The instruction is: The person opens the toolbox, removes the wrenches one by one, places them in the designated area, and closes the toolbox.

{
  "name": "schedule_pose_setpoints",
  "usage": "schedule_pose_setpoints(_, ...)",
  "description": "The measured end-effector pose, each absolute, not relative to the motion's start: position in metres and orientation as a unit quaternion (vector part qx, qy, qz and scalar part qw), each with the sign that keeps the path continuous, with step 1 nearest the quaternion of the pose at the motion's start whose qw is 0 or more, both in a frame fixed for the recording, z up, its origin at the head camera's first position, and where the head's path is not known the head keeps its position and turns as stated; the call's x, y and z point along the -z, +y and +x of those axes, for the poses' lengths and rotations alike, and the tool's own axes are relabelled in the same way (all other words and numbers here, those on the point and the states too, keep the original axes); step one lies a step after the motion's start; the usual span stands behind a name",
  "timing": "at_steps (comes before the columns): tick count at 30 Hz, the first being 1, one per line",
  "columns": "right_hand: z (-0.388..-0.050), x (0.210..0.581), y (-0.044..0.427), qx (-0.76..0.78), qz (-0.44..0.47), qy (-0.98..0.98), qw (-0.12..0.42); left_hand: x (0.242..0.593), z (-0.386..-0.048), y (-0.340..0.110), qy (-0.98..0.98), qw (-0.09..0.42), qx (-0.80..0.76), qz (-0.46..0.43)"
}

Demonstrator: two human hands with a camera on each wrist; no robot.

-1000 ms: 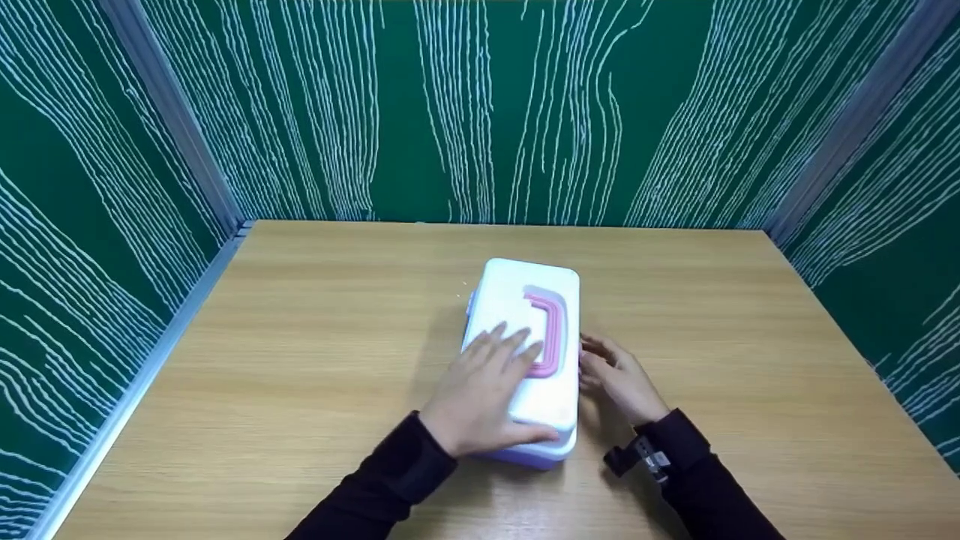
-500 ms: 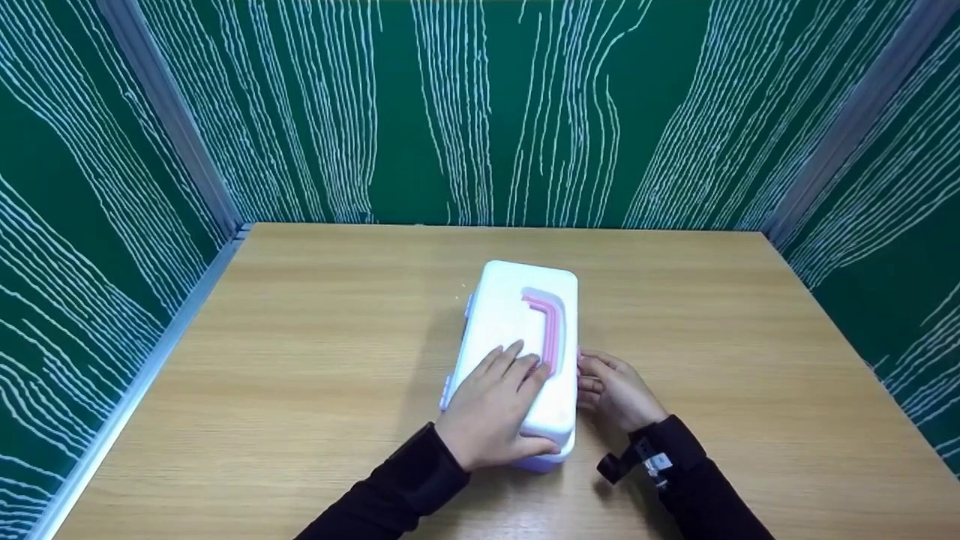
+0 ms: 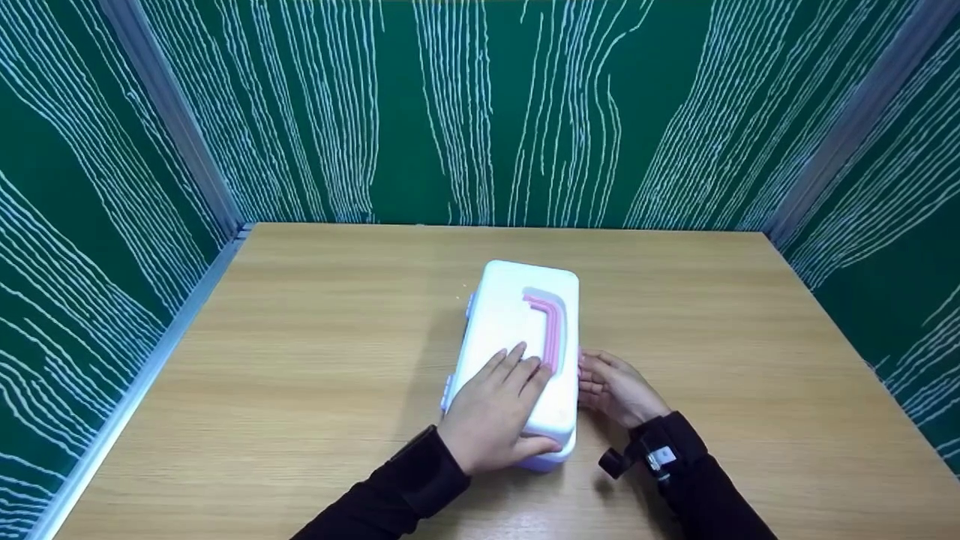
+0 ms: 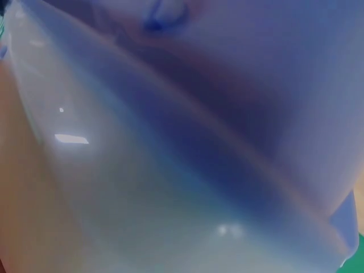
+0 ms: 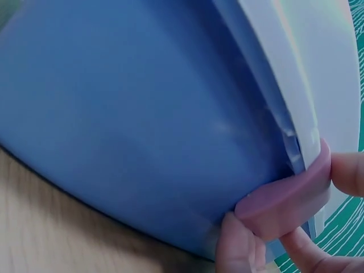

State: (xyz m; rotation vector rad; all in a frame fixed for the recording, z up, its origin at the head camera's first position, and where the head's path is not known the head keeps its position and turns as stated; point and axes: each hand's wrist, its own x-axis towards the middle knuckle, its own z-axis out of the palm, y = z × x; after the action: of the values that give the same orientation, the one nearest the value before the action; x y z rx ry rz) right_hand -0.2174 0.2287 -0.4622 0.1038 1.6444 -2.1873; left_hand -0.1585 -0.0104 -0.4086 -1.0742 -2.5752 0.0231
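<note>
Blue plastic box (image 5: pixel 131 119) midway between side edges of wooden table (image 3: pixel 300 337) | left hand (image 3: pixel 491 416) flat on white lid (image 3: pixel 501 322), thumb spread | right hand (image 3: pixel 619 386) pinching curved pink latch (image 5: pixel 287 203) | step judged: latch-working, engagement unclear | next calls for steady lid

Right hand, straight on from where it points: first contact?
The pink latch on the box's side; the right hand is touching it, so no free travel. Next would likely be the box's blue side wall, though the gap behind the latch is hard to judge.
</note>
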Motion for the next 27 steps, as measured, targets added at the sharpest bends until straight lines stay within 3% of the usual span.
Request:
schedule_pose_setpoints(17,-0.225,0.454,0.231,0.757,0.078,0.623,0.182,0.408,-0.16,-0.01,-0.905,0.193,-0.003,-0.379)
schedule_pose_setpoints(27,-0.235,0.468,0.244,0.742,0.053,0.641,0.191,0.407,-0.16,-0.011,-0.906,0.183,-0.008,-0.381)
